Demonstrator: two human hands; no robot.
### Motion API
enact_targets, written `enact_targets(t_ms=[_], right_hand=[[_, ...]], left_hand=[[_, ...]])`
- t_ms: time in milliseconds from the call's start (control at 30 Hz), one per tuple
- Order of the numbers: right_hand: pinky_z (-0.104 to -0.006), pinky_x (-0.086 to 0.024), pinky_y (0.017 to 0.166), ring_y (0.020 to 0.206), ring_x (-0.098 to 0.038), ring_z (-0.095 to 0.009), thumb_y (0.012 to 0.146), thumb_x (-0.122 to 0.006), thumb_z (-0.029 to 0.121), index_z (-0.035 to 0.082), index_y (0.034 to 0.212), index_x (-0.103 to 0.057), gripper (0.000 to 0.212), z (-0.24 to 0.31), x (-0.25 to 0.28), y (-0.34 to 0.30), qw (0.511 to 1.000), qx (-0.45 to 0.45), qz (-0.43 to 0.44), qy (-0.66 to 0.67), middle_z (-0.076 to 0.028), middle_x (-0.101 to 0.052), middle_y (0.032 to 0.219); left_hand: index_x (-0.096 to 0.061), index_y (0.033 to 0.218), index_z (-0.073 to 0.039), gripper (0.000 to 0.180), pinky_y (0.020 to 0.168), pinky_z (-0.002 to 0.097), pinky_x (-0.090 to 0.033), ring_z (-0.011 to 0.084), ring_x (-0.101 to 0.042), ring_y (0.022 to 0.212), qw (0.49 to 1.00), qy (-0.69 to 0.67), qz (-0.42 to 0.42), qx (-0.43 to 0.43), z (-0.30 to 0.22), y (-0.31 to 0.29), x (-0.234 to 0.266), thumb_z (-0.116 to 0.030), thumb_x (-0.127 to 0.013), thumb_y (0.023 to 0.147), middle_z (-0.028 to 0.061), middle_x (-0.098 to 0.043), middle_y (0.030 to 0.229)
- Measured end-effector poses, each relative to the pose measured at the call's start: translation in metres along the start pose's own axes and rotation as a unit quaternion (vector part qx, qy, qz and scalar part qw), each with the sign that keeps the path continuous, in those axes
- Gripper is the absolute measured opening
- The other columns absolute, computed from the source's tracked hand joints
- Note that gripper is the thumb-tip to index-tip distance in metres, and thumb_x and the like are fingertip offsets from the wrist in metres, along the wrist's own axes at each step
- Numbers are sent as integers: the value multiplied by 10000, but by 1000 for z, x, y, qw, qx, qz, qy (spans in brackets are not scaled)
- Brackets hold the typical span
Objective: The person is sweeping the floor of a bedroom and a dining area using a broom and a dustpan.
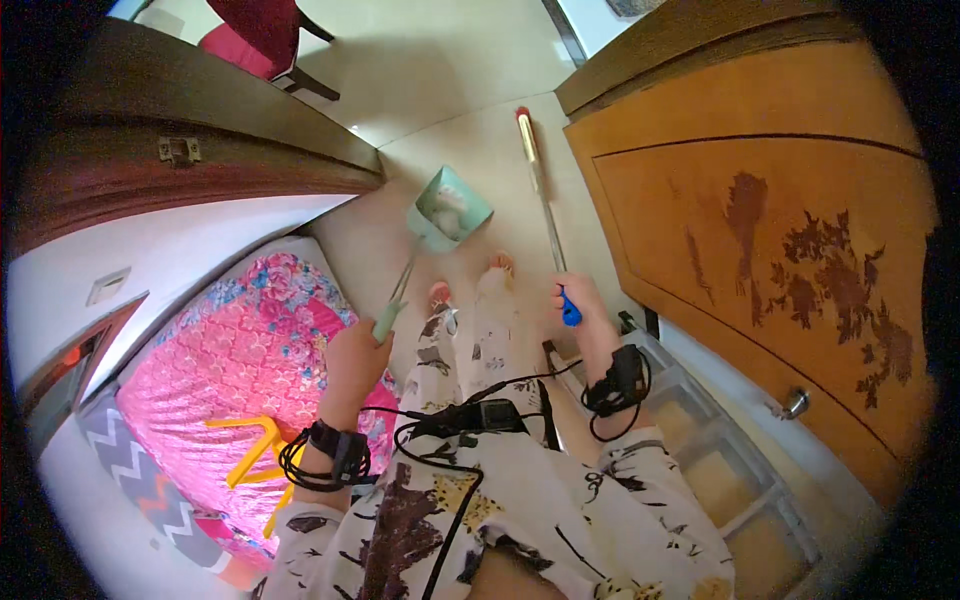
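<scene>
My left hand [357,362] is closed around the pale green grip of a long-handled dustpan [475,208]. Its light green pan rests on the floor ahead of my feet, with a whitish clump of debris [446,212] inside. In my right hand [580,300] is the blue-ended handle of a broom [547,215], fingers wrapped round it. The metal pole runs forward to a narrow head with red and gold on it, to the right of the dustpan and apart from it. The bristles cannot be made out.
A wooden door [700,200] with peeling patches stands open on the right, beside a clear plastic drawer unit [720,440]. To the left is a bed with a pink floral cover [230,370] and a yellow hanger [262,452] on it. A red chair [255,40] stands beyond the doorway.
</scene>
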State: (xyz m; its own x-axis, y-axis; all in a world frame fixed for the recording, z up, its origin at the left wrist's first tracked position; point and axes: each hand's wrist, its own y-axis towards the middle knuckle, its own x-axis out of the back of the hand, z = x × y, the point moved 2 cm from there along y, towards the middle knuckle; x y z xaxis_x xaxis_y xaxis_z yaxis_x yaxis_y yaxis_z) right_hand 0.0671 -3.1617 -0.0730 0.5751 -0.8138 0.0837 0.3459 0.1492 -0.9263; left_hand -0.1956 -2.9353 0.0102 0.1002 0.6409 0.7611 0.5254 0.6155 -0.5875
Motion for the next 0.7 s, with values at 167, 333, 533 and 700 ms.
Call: enact_targets(t_ms=[167, 333, 533, 700], right_hand=[[-307, -372, 343, 386, -478, -162, 832, -492, 198, 41, 674, -467, 224, 19, 25, 87, 981, 107, -42, -155, -61, -495, 534], [-340, -411, 382, 399, -516, -222, 761, -540, 147, 6, 626, -516, 196, -60, 20, 187, 894, 304, 19, -328, -104, -506, 478], [-319, -319, 320, 339, -439, -191, 805, -539, 210, 49, 592, -467, 276, -55, 2, 47, 986, -73, 150, -26, -58, -440, 441], [-253, -290, 310, 346, -392, -107, 824, -555, 196, 71, 766, -485, 154, 13, 52, -1, 964, -134, 230, 17, 6, -429, 504]], left_hand=[[-568, 793, -49, 273, 615, 461, -454, 360, -588, 701, 999, 3, 19, 29, -31, 12, 4, -317, -605, 757, 169, -590, 704], [-567, 789, -47, 258, 619, 460, -455, 357, -588, 703, 1000, 26, 5, -15, -76, 30, 4, -300, -604, 759, 171, -592, 720], [-568, 792, -48, 255, 616, 462, -454, 359, -586, 699, 998, 30, -1, 46, -80, 27, 5, -295, -610, 745, 173, -589, 712], [-562, 785, -49, 262, 615, 461, -454, 362, -587, 700, 997, 30, 13, 74, -93, 20, 6, -302, -612, 739, 177, -591, 715]])
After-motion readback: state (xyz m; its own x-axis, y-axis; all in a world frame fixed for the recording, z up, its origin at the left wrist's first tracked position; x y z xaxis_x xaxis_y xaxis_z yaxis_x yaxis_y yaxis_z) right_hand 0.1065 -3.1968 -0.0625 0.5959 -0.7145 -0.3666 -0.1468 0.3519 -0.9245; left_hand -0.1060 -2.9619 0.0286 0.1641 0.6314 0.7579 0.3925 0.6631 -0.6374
